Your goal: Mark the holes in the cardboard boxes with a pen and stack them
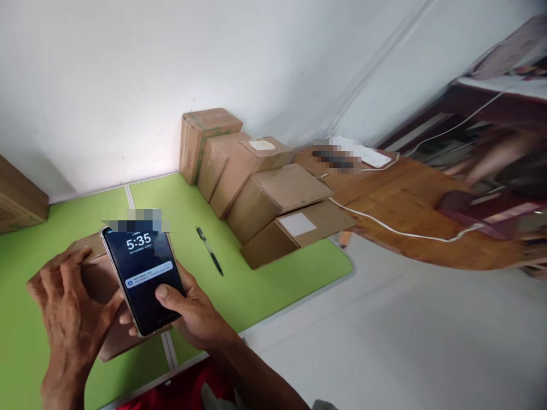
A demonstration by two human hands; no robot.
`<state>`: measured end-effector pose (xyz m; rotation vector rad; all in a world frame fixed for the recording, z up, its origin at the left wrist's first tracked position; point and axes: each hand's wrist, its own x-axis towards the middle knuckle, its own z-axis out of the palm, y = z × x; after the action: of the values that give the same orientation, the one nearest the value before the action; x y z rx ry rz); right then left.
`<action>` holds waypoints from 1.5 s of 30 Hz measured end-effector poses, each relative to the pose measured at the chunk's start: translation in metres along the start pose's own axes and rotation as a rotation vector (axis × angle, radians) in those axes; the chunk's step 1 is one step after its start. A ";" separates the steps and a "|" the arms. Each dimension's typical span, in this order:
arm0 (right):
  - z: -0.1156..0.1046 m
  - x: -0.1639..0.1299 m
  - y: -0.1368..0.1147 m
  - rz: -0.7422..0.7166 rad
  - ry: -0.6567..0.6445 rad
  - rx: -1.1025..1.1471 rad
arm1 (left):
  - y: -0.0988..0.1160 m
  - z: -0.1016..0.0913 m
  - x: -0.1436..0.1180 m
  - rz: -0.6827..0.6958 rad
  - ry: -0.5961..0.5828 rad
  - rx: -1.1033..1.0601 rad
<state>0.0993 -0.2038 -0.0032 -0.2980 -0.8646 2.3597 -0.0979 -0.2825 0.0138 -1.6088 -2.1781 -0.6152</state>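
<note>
My right hand [194, 313] is closed around a smartphone [147, 279], with the thumb over the lower part of its lit screen. The screen reads 5:35 above a notification bar. Beneath the phone lies a small cardboard box [105, 279], partly covered by the phone and both hands. Fingers bent but spread apart, my left hand [72, 307] rests on the left part of that box, its thumb close to the phone's left edge. A pen [209, 251] lies on the green tabletop [256, 296] to the right of the phone.
Several cardboard boxes [265, 176] stand in a leaning row along the table's right side. Another carton [21, 199] sits at the far left against the wall. A wooden table [384, 199] adjoins on the right, with a white cable [397, 230] and a dark red object [482, 213].
</note>
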 end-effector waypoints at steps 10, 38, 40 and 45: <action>-0.009 -0.003 -0.008 -0.052 0.010 -0.071 | 0.005 -0.001 0.003 -0.001 0.030 -0.029; -0.145 0.010 0.011 0.057 0.827 -1.406 | 0.014 -0.007 -0.002 0.042 0.104 -0.097; -0.143 0.008 0.010 0.086 0.839 -1.473 | 0.011 -0.007 -0.006 0.051 0.134 -0.116; -0.136 0.007 0.007 0.115 0.865 -1.591 | 0.002 -0.010 -0.012 0.004 0.215 -0.223</action>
<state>0.1447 -0.1341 -0.1112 -1.7663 -1.9617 0.8324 -0.0925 -0.2972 0.0161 -1.5692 -2.0063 -1.0112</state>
